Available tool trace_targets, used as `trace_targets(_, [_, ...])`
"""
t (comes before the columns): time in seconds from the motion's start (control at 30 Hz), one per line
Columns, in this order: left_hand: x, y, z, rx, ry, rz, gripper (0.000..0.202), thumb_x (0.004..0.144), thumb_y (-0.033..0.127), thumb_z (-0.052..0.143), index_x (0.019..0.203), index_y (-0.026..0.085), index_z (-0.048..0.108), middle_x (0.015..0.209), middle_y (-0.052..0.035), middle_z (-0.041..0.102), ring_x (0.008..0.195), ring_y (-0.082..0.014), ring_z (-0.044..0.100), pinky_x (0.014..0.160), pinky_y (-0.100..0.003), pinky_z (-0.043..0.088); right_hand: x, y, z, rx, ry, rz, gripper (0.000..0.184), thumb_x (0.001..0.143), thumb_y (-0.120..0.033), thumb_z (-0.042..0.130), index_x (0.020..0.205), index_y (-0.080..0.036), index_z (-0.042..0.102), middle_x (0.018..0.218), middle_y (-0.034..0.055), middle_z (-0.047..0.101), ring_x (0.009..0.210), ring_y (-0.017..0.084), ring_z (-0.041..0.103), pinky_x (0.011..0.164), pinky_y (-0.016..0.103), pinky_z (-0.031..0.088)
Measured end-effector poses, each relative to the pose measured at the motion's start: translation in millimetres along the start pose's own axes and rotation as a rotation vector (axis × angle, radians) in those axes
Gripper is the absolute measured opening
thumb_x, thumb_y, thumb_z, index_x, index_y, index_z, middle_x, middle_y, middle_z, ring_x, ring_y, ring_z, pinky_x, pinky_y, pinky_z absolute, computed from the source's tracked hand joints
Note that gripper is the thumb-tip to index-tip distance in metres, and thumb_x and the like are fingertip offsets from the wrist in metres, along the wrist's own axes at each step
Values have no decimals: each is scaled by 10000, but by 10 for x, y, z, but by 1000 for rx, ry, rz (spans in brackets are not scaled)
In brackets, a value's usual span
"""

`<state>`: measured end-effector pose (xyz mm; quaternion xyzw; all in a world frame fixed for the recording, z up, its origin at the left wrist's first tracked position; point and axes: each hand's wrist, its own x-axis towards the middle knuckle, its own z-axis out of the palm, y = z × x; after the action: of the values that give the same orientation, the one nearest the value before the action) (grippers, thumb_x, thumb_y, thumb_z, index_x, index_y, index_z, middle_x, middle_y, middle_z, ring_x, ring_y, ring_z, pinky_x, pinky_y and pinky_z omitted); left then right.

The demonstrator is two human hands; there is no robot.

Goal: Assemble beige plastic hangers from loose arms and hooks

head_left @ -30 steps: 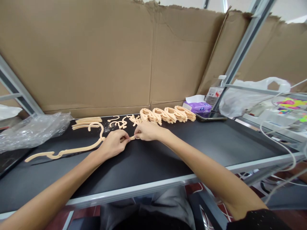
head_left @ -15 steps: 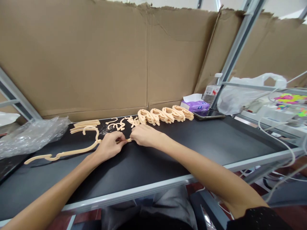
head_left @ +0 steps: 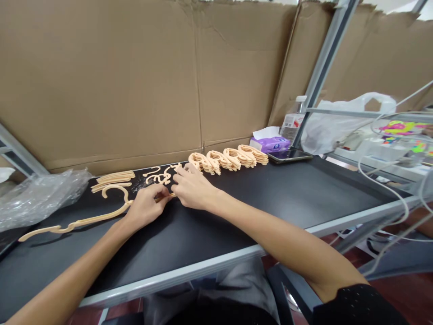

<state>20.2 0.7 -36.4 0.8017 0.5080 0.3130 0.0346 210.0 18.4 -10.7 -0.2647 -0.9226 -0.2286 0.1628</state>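
Pinched between thumb and fingers of the left hand (head_left: 148,206): narrow stretch of a beige hanger (head_left: 96,219), close to its right end. Right hand (head_left: 193,187) just beside that end, fingers bent and partly fanned; pressing or merely hovering, cannot tell, fingertips being partly hidden. Hanger across the left half of the desk (head_left: 257,207), roughly along the front edge, hook toward the back edge, other arm out toward the left edge with a shadow beneath, so probably a little raised. Likely trouble: twist or slip of the hanger, from a one-sided push against a single pinch with the long left arm unsupported; also possible, a cracked joint from too much force on thin stock. Further risk: scattering of the small hooked pieces (head_left: 166,176), just beyond the fingers, through a stray knuckle. In the way along the back edge: those pieces, flat strips (head_left: 115,176) to their left, stacks of looped parts (head_left: 248,160) to their right. Toward the back right corner: dark-screened phone (head_left: 290,156), tissue pack (head_left: 274,144), bottle (head_left: 293,122). By the left edge, near the hanger: crumpled plastic wrap (head_left: 43,198). Beyond the back edge: upright cardboard (head_left: 135,81).
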Motion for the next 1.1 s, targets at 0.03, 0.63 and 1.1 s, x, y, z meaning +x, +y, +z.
trace_targets(0.03, [8,7,-13,-3,16,-11,178,794,324,559,682,200,621,720,-20,690,672,-179,612,644,-283,454,1,4,3,11,55,2,209,897,-152,521,907,-107,725,1013,154,699,1065,288,544,942,431,332])
trace_targets(0.63, [12,-28,-63,-177,324,-98,168,806,373,654,781,208,671,836,-17,730,760,-175,653,742,-283,508,56,-46,172,793,53,546,378,1005,-444,368,1183,-211,607,1004,62,699,857,190,626,729,274,416])
trace_targets(1.1, [-20,82,-31,-25,325,133,144,840,334,615,833,214,694,911,-54,727,899,-216,655,862,-335,489,164,23,328,1422,205,545,223,955,-229,477,784,-140,590,679,6,627,578,98,613,582,206,496])
